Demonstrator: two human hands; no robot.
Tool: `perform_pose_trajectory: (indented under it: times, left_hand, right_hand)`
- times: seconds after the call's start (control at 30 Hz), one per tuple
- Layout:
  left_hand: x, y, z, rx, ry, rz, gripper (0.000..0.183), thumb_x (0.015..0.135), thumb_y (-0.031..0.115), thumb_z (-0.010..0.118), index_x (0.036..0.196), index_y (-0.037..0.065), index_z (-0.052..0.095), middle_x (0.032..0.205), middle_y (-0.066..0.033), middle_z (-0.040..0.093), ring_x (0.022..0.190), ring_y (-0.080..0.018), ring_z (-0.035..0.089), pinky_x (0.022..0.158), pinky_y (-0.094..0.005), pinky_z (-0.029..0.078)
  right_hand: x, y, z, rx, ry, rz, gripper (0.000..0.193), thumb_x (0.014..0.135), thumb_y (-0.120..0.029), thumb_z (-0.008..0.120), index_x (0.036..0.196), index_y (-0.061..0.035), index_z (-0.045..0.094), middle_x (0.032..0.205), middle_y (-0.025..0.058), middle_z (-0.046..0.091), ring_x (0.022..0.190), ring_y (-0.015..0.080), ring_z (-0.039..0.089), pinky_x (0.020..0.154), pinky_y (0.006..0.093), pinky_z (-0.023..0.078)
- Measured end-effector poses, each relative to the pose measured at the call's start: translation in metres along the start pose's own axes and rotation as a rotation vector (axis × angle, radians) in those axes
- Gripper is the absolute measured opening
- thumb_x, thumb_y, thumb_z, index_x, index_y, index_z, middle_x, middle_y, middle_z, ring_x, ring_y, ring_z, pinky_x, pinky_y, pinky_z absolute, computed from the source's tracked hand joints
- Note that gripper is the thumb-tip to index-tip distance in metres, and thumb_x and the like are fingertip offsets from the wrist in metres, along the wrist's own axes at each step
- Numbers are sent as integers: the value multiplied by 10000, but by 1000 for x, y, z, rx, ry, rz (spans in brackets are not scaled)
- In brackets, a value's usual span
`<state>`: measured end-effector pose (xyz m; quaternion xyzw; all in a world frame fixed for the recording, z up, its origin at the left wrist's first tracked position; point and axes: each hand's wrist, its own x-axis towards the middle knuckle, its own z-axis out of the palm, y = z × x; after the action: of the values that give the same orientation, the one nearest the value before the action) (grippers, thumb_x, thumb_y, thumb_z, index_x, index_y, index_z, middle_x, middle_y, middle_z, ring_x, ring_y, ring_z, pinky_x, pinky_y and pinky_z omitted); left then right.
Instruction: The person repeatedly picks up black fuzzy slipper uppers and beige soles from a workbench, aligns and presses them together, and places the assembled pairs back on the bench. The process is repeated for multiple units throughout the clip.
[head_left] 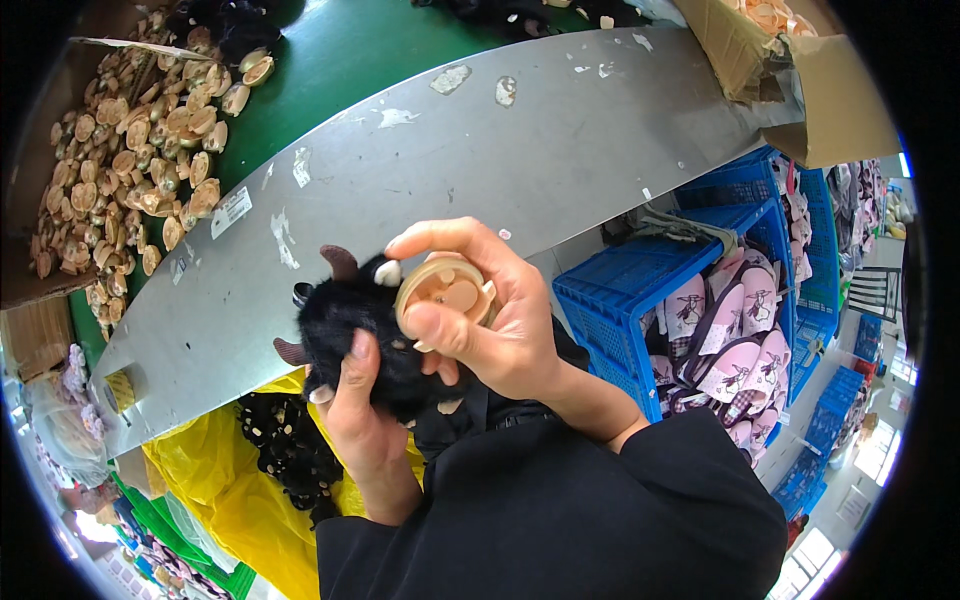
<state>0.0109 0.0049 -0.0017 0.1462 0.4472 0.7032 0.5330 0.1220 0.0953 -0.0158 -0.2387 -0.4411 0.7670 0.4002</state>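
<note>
A black plush animal [345, 315] with brown ears or horns and pale tips is gripped by my left hand [365, 420], thumb pressed on its fur. Right beside it, my right hand [500, 320] pinches a round beige plastic part [445, 290] between thumb and fingers. Its hollow inside, with moulded shapes, faces up. The beige part sits close against the plush; I cannot tell whether they are joined. Some fingers of both hands are hidden behind the plush.
A grey metal table edge [400, 170] borders a green surface [330, 60]. Many beige plastic parts [130, 150] fill a box at far left. A yellow bag [215, 470] holds black plush pieces. Blue crates [610, 290] with pink slippers [725, 370] stand right; a cardboard box [840, 95] sits far right.
</note>
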Motion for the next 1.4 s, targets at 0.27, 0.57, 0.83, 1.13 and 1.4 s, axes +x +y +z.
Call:
perform_pose_trajectory:
  times: [0.27, 0.57, 0.83, 1.13, 1.4]
  left_hand:
    - [2, -1, -1, 62, 43, 42, 391, 1005, 204, 580, 1314, -34, 548, 1014, -130, 684, 785, -196, 652, 696, -314, 543]
    - [-3, -5, -11, 54, 102, 119, 361, 976, 88, 618, 1311, -40, 581, 1229, -139, 677, 1117, -233, 662, 1005, -358, 512]
    - [0, -6, -5, 423, 193, 313, 302, 930, 30, 687, 1209, -78, 642, 1150, -113, 696, 1060, -160, 622, 974, -296, 458]
    - [-1, -18, 0, 588, 188, 392, 187, 981, 41, 650, 1146, -45, 645, 1023, -56, 681, 918, -114, 605, 827, -258, 473]
    - [3, -26, -32, 429, 194, 244, 199, 975, 56, 666, 1156, -25, 657, 1083, -52, 678, 970, -129, 616, 895, -271, 465]
  right_hand:
    - [-3, 6, -5, 21, -32, -49, 219, 1008, -185, 655, 1157, -37, 591, 898, 44, 661, 695, 51, 642, 603, 205, 523]
    - [7, 14, -13, -396, -122, -360, 230, 1008, -207, 648, 1092, 6, 619, 866, 83, 687, 686, 110, 659, 693, 260, 553]
    - [8, 20, -4, -707, -21, -601, 204, 961, -120, 691, 1089, 12, 600, 909, 131, 685, 704, 241, 686, 669, 295, 540]
    - [12, 39, -8, -843, 94, -672, 308, 939, -121, 703, 1165, 0, 532, 952, 183, 655, 787, 349, 690, 684, 367, 564]
    - [14, 41, -25, -792, -185, -551, 518, 932, -392, 709, 1224, 4, 547, 1024, 181, 632, 803, 308, 621, 714, 364, 526]
